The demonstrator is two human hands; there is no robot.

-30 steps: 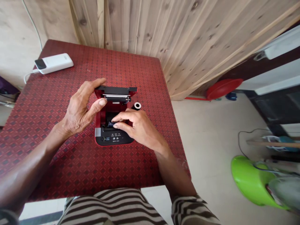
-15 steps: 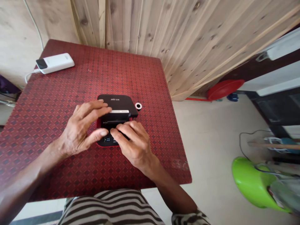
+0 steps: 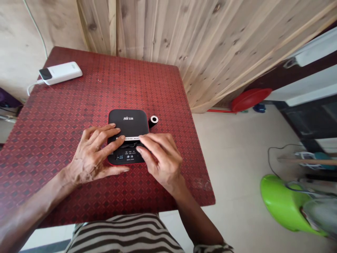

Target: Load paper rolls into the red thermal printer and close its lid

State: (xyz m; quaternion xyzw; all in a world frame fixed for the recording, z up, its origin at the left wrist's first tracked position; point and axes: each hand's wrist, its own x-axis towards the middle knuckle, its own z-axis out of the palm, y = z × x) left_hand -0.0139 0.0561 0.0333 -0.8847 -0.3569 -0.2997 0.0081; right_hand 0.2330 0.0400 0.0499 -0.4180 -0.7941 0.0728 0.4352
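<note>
A small black device with a red rim (image 3: 127,160), which looks like a label printer, lies flat on the table. Its smooth lid (image 3: 129,121) is down, with a white marked strip along the near edge. Below that come a dark slot and a panel with a small display and buttons. My left hand (image 3: 93,153) rests with fingers spread on the lid's left side, thumb stretched along the front edge. My right hand (image 3: 162,158) has its index finger at the strip's right end and its thumb by the slot, gripping there. A black roll with a white core (image 3: 154,120) lies beside the device.
The red patterned table (image 3: 92,95) carries a white power bank (image 3: 63,72) with a cable at the far left. A wooden plank wall (image 3: 163,31) stands behind. On the floor at right are a green plastic stool or basin (image 3: 279,203) and a red basin (image 3: 250,99).
The lid has gone from raised to down over the device. My left fingers have moved lower onto the lid, and my right hand has shifted to the device's right side.
</note>
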